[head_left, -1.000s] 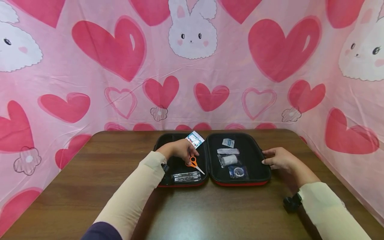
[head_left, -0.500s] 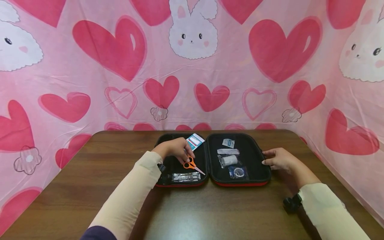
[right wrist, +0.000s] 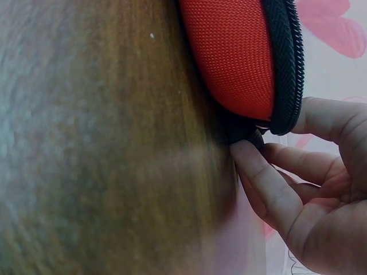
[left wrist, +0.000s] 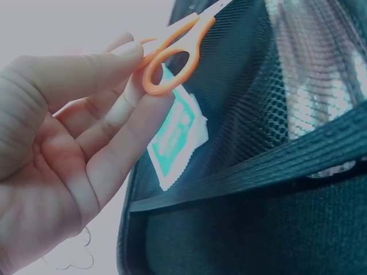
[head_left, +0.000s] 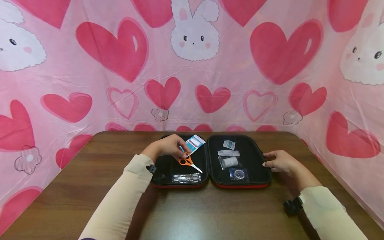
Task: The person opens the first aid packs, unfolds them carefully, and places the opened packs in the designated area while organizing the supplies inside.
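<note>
My left hand (head_left: 166, 146) pinches orange-handled scissors (head_left: 186, 161) by a finger loop, above the left half of an open black-lined zip case (head_left: 162, 163). The blades point down and right. Close behind the fingers is a teal-and-white packet (head_left: 195, 142), tilted in the left half; the left wrist view shows it beside black mesh (left wrist: 241, 109). Clear-wrapped sticks (head_left: 186, 178) lie along that half's front. My right hand (head_left: 280, 160) grips the case's right edge, the thumb at the zipped rim and the fingers by a black part beneath the red shell (right wrist: 235, 63).
In the case's right half lie a small sachet (head_left: 229, 144), a flat white packet (head_left: 229, 153), a wrapped white roll (head_left: 229, 162) and a blue packet (head_left: 238, 174) with a ring shape. The brown table (head_left: 210, 213) meets a pink cloth backdrop.
My left hand has lifted the scissors slightly and moved left with them. More of the teal-and-white packet shows now. The right hand keeps its place at the case's edge.
</note>
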Tool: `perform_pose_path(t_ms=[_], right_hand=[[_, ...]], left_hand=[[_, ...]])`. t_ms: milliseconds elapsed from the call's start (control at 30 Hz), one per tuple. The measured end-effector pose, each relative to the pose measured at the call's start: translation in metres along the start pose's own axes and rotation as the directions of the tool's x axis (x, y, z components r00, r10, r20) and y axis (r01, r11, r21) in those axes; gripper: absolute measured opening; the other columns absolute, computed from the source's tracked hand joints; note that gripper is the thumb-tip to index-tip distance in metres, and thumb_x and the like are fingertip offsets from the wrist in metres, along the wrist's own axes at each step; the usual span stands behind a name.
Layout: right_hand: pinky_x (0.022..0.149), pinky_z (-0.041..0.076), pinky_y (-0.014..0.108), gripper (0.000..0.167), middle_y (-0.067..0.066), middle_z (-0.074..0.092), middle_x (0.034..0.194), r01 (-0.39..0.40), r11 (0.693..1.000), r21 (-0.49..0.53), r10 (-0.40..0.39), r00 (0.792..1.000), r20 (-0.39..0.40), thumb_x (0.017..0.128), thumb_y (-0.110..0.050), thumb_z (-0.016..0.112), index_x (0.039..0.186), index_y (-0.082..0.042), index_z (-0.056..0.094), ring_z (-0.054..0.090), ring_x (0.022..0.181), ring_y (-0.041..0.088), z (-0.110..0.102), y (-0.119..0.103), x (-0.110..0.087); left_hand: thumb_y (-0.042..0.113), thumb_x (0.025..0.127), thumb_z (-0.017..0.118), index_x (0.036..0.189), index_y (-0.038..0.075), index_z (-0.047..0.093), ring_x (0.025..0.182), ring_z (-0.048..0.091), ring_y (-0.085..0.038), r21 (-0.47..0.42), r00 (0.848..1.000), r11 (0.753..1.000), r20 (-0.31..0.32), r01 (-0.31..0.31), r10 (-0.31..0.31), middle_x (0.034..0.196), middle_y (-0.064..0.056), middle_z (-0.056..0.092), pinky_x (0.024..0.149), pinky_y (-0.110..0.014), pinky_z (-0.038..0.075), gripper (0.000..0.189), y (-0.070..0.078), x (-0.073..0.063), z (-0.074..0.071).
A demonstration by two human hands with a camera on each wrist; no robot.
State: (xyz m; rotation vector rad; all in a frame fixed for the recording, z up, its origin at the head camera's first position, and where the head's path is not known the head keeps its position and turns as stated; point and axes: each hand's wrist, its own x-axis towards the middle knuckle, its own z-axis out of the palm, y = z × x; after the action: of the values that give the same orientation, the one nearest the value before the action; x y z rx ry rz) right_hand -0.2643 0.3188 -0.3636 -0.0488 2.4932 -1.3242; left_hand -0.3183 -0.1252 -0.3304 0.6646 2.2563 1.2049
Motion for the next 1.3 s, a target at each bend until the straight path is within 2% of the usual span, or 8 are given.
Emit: perform_pose_path(t_ms=[167, 333, 467, 633, 833, 933, 1033, 1300], right_hand=[[0.083, 0.055, 0.042, 0.064, 0.038, 0.047, 0.13, 0.007, 1.0, 0.001, -0.007, 1.0, 0.006, 0.088, -0.004, 0.07, 0.136, 0.022, 0.036, 0.063, 0.096, 0.025, 0.0, 0.001, -0.001], [0.082, 0.056, 0.042, 0.063, 0.038, 0.048, 0.129, 0.012, 1.0, -0.001, -0.012, 1.0, 0.001, 0.088, -0.005, 0.07, 0.136, 0.022, 0.037, 0.063, 0.095, 0.024, 0.0, 0.001, -0.001], [0.082, 0.056, 0.042, 0.063, 0.038, 0.049, 0.128, 0.019, 1.0, 0.002, -0.019, 1.0, -0.002, 0.088, -0.004, 0.069, 0.136, 0.022, 0.036, 0.063, 0.095, 0.024, 0.0, 0.001, 0.0], [0.082, 0.056, 0.042, 0.064, 0.038, 0.049, 0.128, 0.019, 1.0, 0.003, -0.019, 1.0, 0.005, 0.088, -0.004, 0.069, 0.136, 0.023, 0.036, 0.063, 0.094, 0.023, 0.0, 0.002, 0.001], [0.082, 0.056, 0.042, 0.063, 0.039, 0.048, 0.129, 0.008, 1.0, 0.0, -0.008, 1.0, 0.002, 0.089, -0.004, 0.069, 0.136, 0.022, 0.036, 0.063, 0.093, 0.023, 0.001, 0.001, 0.0], [0.082, 0.056, 0.042, 0.063, 0.038, 0.048, 0.129, 0.005, 1.0, 0.008, -0.005, 1.0, -0.001, 0.088, -0.004, 0.069, 0.136, 0.022, 0.037, 0.064, 0.092, 0.023, 0.001, 0.001, 0.0], [0.081, 0.056, 0.042, 0.063, 0.039, 0.047, 0.129, 0.011, 1.0, 0.012, -0.011, 1.0, 0.002, 0.089, -0.003, 0.069, 0.136, 0.022, 0.036, 0.064, 0.092, 0.022, 0.001, 0.001, 0.0], [0.081, 0.056, 0.042, 0.063, 0.038, 0.049, 0.127, 0.017, 1.0, 0.019, -0.017, 1.0, 0.001, 0.089, -0.003, 0.069, 0.136, 0.023, 0.035, 0.064, 0.092, 0.022, 0.001, 0.001, -0.001]], left_hand=[[-0.004, 0.084, 0.071, 0.106, -0.007, 0.072, 0.079, 0.07, -0.027, -0.032, 0.999, 0.999, -0.041, -0.02, 0.018, 0.094, -0.016, 0.072, 0.071, -0.039, 0.059, 0.022, -0.002, -0.01, -0.006], [-0.002, 0.085, 0.071, 0.109, -0.009, 0.07, 0.081, 0.07, -0.032, -0.085, 0.992, 0.994, -0.109, -0.067, 0.058, 0.094, -0.016, 0.073, 0.072, -0.041, 0.059, 0.025, -0.008, -0.023, -0.012], [0.0, 0.085, 0.073, 0.11, -0.008, 0.07, 0.082, 0.07, -0.03, -0.107, 0.98, 0.99, -0.183, -0.094, 0.073, 0.096, -0.016, 0.072, 0.072, -0.041, 0.059, 0.027, -0.013, -0.035, -0.016], [0.002, 0.085, 0.073, 0.11, -0.007, 0.07, 0.083, 0.07, -0.029, -0.144, 0.963, 0.985, -0.266, -0.092, 0.051, 0.1, -0.017, 0.072, 0.073, -0.041, 0.058, 0.026, -0.021, -0.048, -0.019], [0.001, 0.086, 0.072, 0.11, -0.007, 0.07, 0.087, 0.069, -0.034, -0.153, 0.93, 0.981, -0.364, -0.119, 0.056, 0.104, -0.022, 0.069, 0.073, -0.04, 0.059, 0.025, -0.032, -0.055, -0.021], [0.002, 0.086, 0.072, 0.109, -0.007, 0.07, 0.086, 0.069, -0.031, -0.125, 0.92, 0.986, -0.387, -0.11, 0.054, 0.104, -0.023, 0.069, 0.073, -0.038, 0.059, 0.025, -0.036, -0.059, -0.023], [0.004, 0.086, 0.072, 0.109, -0.005, 0.071, 0.085, 0.07, -0.028, -0.101, 0.919, 0.992, -0.393, -0.082, 0.036, 0.105, -0.021, 0.069, 0.075, -0.039, 0.058, 0.024, -0.039, -0.064, -0.026], [0.003, 0.085, 0.074, 0.108, -0.006, 0.071, 0.076, 0.069, -0.022, -0.135, 0.908, 0.991, -0.418, -0.023, -0.036, 0.098, -0.017, 0.071, 0.074, -0.04, 0.058, 0.026, -0.051, -0.073, -0.033]])
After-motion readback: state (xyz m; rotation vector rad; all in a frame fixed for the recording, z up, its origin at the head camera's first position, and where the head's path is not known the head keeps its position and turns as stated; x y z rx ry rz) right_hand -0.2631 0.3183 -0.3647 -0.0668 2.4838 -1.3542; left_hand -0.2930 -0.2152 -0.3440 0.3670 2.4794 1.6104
